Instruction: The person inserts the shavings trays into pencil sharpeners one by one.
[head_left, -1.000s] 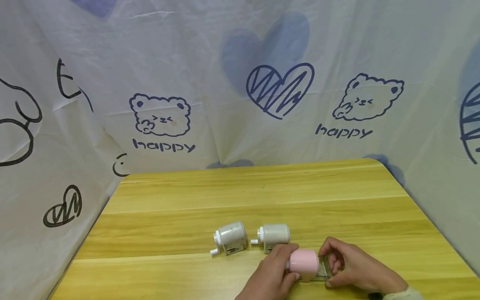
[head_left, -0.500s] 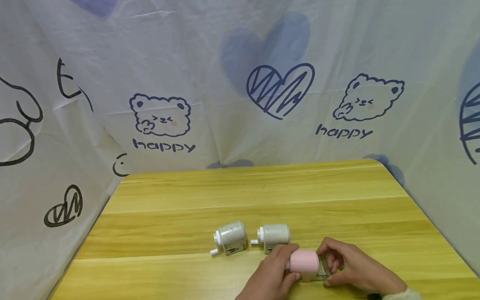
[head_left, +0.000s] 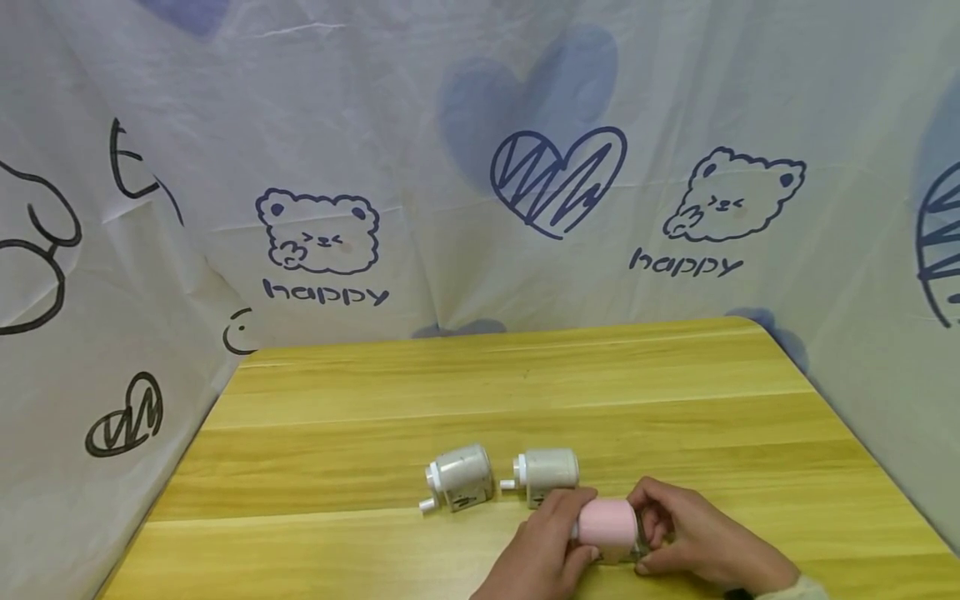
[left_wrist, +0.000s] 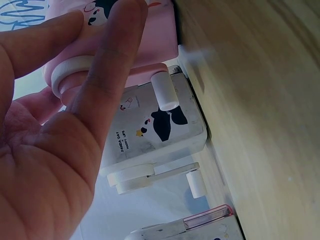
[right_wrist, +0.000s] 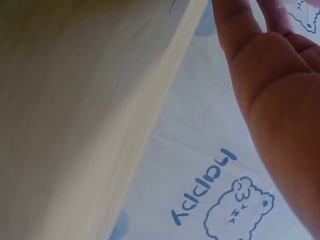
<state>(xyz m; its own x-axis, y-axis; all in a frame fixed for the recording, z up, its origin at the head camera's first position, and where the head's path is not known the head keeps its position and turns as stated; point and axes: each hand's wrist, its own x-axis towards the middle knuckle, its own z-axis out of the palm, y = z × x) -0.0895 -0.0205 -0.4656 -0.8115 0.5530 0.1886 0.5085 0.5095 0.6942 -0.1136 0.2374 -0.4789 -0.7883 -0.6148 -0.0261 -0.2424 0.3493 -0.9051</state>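
My left hand (head_left: 542, 542) grips a pink hand-crank pencil sharpener (head_left: 607, 522) near the table's front right, its thumb on the near side. In the left wrist view, the pink sharpener (left_wrist: 157, 42) shows a white collar and a crank with a white knob. My right hand (head_left: 697, 533) pinches the see-through shavings drawer (head_left: 642, 533) at the sharpener's right end, thumb near and index finger far. Only a narrow strip of the drawer shows outside the body. The right wrist view catches my right hand (right_wrist: 275, 85) but not the drawer.
Two whitish crank pencil sharpeners stand behind the pink one: the nearer white sharpener (head_left: 552, 471) sits just behind my left fingers, the other white sharpener (head_left: 463, 477) farther left. Both cranks face left. A printed cloth (head_left: 450, 267) hangs behind the wood-grain table (head_left: 360, 400).
My right hand has moved left, and the drawer has slid farther into the pink pencil sharpener. The left hand keeps its grip in the same place.
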